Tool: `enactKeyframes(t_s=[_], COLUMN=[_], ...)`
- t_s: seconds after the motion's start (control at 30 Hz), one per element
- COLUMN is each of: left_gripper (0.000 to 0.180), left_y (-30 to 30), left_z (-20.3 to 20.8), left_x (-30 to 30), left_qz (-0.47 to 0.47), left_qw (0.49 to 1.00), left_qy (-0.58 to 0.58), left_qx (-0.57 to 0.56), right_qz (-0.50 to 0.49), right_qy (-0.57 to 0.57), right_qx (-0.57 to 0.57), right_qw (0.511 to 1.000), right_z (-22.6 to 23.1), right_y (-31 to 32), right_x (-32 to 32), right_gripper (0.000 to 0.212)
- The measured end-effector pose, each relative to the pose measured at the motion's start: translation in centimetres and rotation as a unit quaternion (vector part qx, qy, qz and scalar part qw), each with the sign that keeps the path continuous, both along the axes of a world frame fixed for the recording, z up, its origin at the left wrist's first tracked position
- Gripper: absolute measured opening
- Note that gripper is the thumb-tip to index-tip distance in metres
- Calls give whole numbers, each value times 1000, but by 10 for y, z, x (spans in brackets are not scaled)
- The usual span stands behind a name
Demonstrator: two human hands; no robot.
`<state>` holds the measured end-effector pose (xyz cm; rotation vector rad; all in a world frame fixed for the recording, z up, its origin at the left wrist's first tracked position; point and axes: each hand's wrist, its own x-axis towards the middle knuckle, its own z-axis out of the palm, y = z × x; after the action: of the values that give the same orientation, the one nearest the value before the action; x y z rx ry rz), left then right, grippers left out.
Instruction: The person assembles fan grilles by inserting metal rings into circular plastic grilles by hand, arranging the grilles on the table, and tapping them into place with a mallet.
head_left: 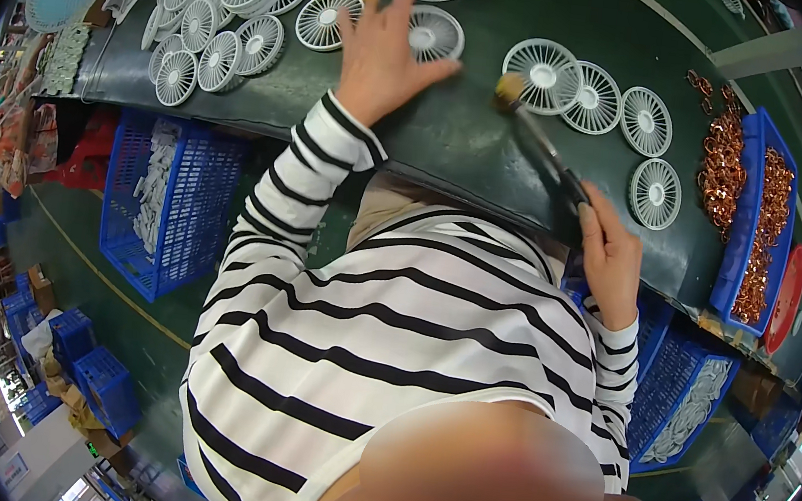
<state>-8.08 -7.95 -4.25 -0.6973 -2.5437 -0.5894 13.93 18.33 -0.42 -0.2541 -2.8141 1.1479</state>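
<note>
So the person's left hand (pixel 382 55) is flat on the dark green table (pixel 453 138), fingers spread, with the fingertips resting on a white round fan grille (pixel 434 34) and another grille (pixel 322 19) just beside the thumb side. The hand isn't gripping anything, just pressing down. It covers part of that grille, so I can't see all of its rim.

The right hand (pixel 608 259) is curled tight around the handle of a brush (pixel 542 143). The bristle end sits on the table just left of a row of four more grilles (pixel 596 100), near the first one but I can't tell if it's actually touching. The lower handle is swallowed by the fist.

There's a big overlapping pile of grilles (pixel 215 17) at the far left of the table, too jumbled to count. On the right, a blue tray (pixel 743 220) holds coppery ring-shaped parts (pixel 722 163), some spilling onto the table beside it; they're small and bent by the lens, so no real detail. A red dish (pixel 788 295) sits past the tray, mostly cut off.

Under the table edge there are blue crates (pixel 164 204) with white parts inside, and another (pixel 681 401) half hidden behind the striped sleeve. The bottom of the view is blocked by a blurred patch.
</note>
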Motion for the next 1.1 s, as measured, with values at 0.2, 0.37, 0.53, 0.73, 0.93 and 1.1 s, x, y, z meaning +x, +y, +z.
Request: enactKeyframes(t_s=[0.2, 0.37, 0.53, 0.73, 0.93, 1.1], left_gripper=[97, 103, 101, 84, 37, 33], left_y=[15, 20, 15, 2, 4, 0], left_z=[6, 9, -2, 9, 2, -10], left_x=[53, 49, 48, 21, -55, -42], left_qz=[-160, -162, -174, -204, -93, -165], left_qw=[964, 955, 943, 915, 991, 985], left_qy=[-181, -219, -229, -242, 86, -18], left_qx=[112, 120, 166, 251, 35, 43], right_qz=[-46, 72, 19, 58, 106, 19], right_qy=[30, 37, 73, 64, 70, 50], right_qx=[-98, 70, -43, 103, 25, 35], right_qw=[994, 994, 996, 991, 992, 998], right_z=[33, -8, 27, 3, 7, -6], right_y=[-6, -4, -12, -1, -19, -9], right_x=[0, -12, -10, -12, -8, -16], right_gripper=[35, 37, 38, 34, 31, 29])
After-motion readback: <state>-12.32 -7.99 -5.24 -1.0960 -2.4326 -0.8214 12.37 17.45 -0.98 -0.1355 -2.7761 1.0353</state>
